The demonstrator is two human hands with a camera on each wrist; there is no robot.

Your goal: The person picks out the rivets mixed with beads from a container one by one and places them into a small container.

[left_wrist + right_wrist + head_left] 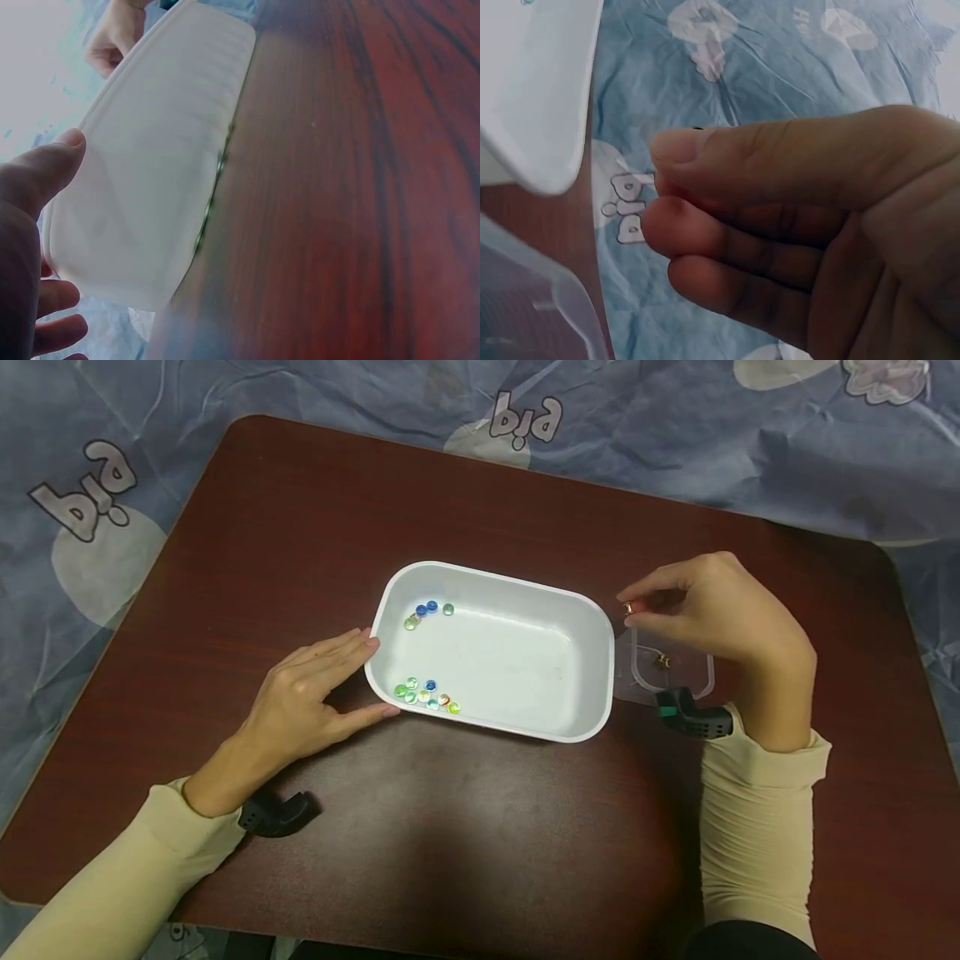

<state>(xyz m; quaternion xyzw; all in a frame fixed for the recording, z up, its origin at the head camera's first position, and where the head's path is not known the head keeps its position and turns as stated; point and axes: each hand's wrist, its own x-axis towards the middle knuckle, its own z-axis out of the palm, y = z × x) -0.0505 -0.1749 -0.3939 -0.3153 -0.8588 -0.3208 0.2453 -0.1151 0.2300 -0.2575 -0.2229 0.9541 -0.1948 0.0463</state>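
A white plastic tub (510, 727) stands mid-table, with blue, green and multicoloured glass marbles (424, 696) lying at its left end. Against that end rests my left hand (300, 689), fingers extended and spread, fingertips and thumb at the rim; the left wrist view shows the thumb on the tub's outer wall (142, 165). Just off the tub's right end, my right hand (720, 602) pinches a small shiny gold-coloured piece (628, 607) between thumb and fingers. In the right wrist view the thumb mostly hides that piece. Below this hand sits a clear plastic box (705, 681) with small gold-coloured pieces (662, 661) inside.
Dark reddish-brown wood makes up the tabletop (480, 827). A blue-grey printed cloth (337, 402) spreads beyond its far edge. The clear box stands close against the tub's right end, and a black wrist mount (693, 717) overlaps its near side.
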